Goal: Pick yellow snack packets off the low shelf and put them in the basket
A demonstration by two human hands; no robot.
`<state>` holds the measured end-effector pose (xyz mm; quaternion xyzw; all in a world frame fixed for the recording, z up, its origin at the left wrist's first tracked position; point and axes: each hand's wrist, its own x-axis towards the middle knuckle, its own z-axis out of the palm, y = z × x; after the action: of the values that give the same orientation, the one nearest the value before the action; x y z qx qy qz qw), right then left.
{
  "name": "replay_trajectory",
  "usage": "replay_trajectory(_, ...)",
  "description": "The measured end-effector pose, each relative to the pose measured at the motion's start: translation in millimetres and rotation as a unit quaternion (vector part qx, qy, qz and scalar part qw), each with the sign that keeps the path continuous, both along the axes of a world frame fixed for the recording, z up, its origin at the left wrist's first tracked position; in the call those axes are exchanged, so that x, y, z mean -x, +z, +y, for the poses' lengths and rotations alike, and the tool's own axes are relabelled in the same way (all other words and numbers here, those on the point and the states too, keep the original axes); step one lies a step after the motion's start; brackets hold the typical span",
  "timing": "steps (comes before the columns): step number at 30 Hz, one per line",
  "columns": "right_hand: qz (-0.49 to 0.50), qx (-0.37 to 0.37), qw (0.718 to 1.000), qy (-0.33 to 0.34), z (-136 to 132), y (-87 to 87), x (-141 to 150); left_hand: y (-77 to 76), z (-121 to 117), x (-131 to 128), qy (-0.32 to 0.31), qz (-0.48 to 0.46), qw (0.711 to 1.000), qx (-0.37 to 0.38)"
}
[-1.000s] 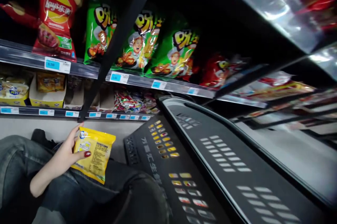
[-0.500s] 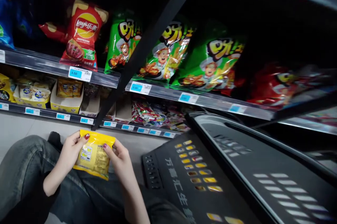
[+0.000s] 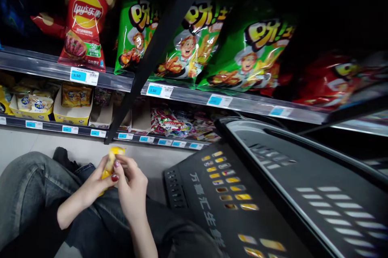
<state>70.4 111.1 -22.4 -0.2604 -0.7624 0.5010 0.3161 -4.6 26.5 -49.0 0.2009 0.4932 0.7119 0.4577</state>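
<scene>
A small yellow snack packet (image 3: 117,151) is held edge-on between my two hands, above my lap. My left hand (image 3: 101,179) grips its lower left side, thumb pointing right. My right hand (image 3: 130,173) closes around its right side, with the fingers bent over the top edge. Most of the packet is hidden by the fingers, and its visible part is slightly blurred. Both hands are close together, the thumbs nearly meeting.
A dark grey shopping basket (image 3: 209,193) with yellow items showing through its slots stands at my right. Ahead, a red Lay's bag (image 3: 86,27) and green snack bags (image 3: 188,47) line the upper shelf. Boxes of small packets (image 3: 74,106) sit on the low shelf. A black post (image 3: 160,51) slants between.
The packet was spread flat with its printed back facing me; it is now turned edge-on. My hands have come together around it. The view has shifted slightly.
</scene>
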Motion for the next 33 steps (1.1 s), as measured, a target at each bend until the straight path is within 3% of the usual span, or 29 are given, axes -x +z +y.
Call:
replay_trajectory(2,0.016,0.027,0.998,0.053,5,5.7,-3,-0.4,-1,1,0.006,-0.144,0.990,-0.012)
replay_trajectory(3,0.025,0.041,0.998,0.038,10,7.9,-5,0.6,-2,3,0.005,-0.187,0.982,-0.009)
replay_trajectory(6,0.029,0.079,0.992,-0.094,26,10.6,-10,7.8,-6,10,-0.037,-0.240,0.970,-0.013)
replay_trajectory(7,0.024,0.101,0.989,-0.110,30,10.1,-12,10.8,-8,11,-0.056,-0.250,0.966,-0.011)
replay_trajectory(12,0.033,0.247,0.969,0.000,36,3.3,-14,19.1,-9,10,-0.089,-0.260,0.961,0.030)
replay_trajectory(19,0.050,0.223,0.971,-0.067,34,-5.4,-15,17.2,-8,7,-0.072,-0.246,0.965,0.055)
replay_trajectory(26,0.029,0.218,0.972,-0.086,39,-17.9,-13,15.1,-8,10,-0.088,-0.273,0.956,0.058)
replay_trajectory(33,0.020,0.222,0.971,-0.084,38,-17.0,-12,19.6,-7,11,-0.091,-0.282,0.953,0.062)
